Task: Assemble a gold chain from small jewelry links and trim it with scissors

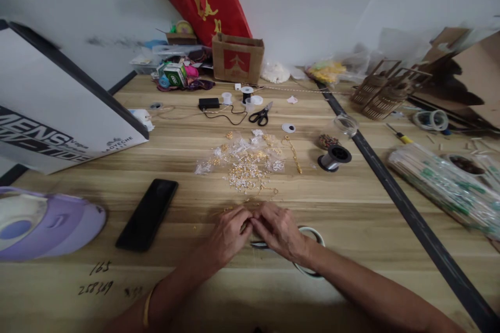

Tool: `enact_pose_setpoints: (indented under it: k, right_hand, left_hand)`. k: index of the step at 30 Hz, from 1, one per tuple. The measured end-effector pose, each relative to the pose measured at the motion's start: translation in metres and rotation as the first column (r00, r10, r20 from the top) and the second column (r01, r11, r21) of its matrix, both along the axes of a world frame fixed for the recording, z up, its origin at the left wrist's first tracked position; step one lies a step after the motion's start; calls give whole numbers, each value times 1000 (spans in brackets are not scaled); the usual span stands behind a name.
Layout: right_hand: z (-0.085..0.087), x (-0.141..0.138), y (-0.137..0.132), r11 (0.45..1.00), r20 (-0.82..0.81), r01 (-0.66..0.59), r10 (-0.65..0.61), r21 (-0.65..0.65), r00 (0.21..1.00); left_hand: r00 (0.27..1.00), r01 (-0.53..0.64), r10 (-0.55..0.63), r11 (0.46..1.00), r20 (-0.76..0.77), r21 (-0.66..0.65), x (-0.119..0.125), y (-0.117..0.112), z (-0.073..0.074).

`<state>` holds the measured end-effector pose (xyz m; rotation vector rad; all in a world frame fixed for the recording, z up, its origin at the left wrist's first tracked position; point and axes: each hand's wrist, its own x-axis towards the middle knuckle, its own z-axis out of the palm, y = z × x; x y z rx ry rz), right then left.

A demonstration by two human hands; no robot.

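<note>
Two bare hands meet low at the centre of a wooden bench (211, 296), just short of a spread of tiny gold and clear pieces. The left hand (232, 231) and right hand (279, 229) are turned inward, fingers curled and tips together, a pose that would steady something very small from both sides. What lies between them is hidden — whether either hand grips anything, and how tightly, cannot be told. A fine gold chain (269, 189) with a ring at its end lies just beyond the fingertips, near enough to be drawn in without a stretch.

Under the right hand rests a tool (259, 244) with a dark metal tip and pale looped handles, probably parked there for a quick pick-up. Loose beads (246, 173) sit in a heap straight ahead, backed by small clear bags (242, 145) that presumably keep the kinds apart. A second, thicker chain (295, 156) and a spool of wire (335, 157) stand to the right. Scissors (262, 115) lie farther back; a phone (146, 216) rests at left — seemingly set aside to leave elbow room.
</note>
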<state>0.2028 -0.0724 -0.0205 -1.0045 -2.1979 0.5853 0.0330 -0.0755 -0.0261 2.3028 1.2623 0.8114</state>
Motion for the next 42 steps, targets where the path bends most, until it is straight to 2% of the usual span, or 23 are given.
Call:
enact_pose_setpoints:
  k: [7,15,22,29,34,42]
  right_hand:
    - [-4,1,0,997,65,13,-18,79,998]
    - [-4,-1,0,990,110,20,-36,138,993]
    - [-2,1,1,1000,-7,13,-13,-18,1000]
    - [-3,2,2,990,-147,43,-63,-138,987]
    - [2,2,4,976,-281,22,-84,-217,956]
    - [1,2,11,929,-373,-72,-74,-362,925]
  left_hand:
    - [999,-7,8,999,-36,31,-1,-1,2]
    - [998,-32,34,998,51,-51,0,2,0]
    - [986,-40,75,972,146,-231,2,2,8]
    - [954,-12,136,909,268,-417,2,5,9]
    - [918,5,212,838,334,-546,0,9,15]
    - [863,33,294,779,411,-626,1,12,15]
